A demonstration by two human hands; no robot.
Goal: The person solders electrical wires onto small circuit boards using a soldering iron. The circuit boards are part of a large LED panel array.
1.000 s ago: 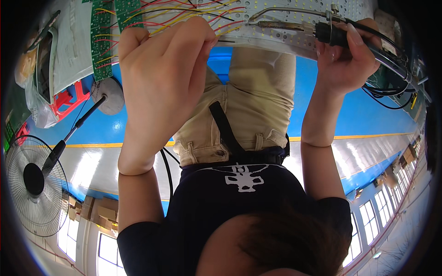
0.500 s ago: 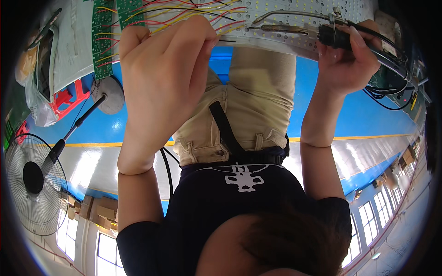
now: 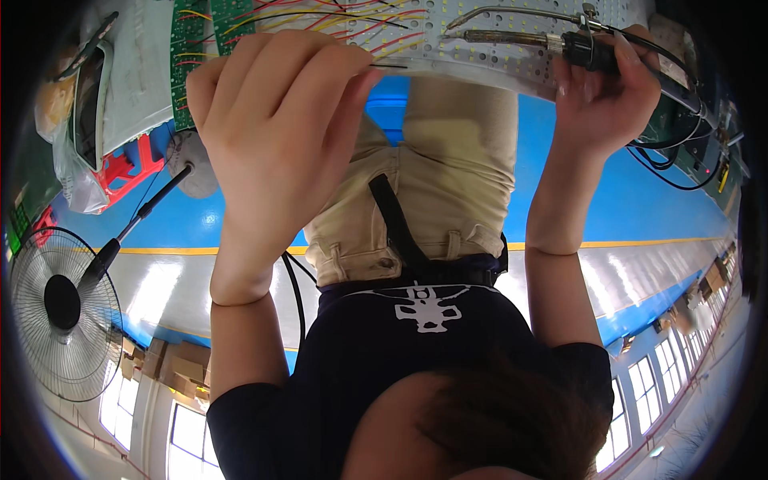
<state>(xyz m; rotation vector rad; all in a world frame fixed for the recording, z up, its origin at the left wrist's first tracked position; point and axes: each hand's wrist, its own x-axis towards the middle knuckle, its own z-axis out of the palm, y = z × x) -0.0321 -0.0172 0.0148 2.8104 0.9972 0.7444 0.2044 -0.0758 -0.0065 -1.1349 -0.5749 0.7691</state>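
My right hand grips a soldering iron by its black handle. A thin curved metal tube is clamped above the iron. The iron's tip points left, over a white panel with holes and small yellow marks. My left hand is closed in a pinch left of the tip. A short black wire sticks out from its fingertips, which are partly hidden. Red, yellow and black wires lie behind this hand, running from green circuit boards toward the panel.
A black cable loops beside equipment at the right edge. On the left are a standing fan, a red plastic stool and a clear plastic bag. Cardboard boxes stand farther off on the floor.
The soldering iron has moved slightly up and to the right, its tip now farther from my left hand. My left hand has shifted a little left, its fingers less tightly bunched.
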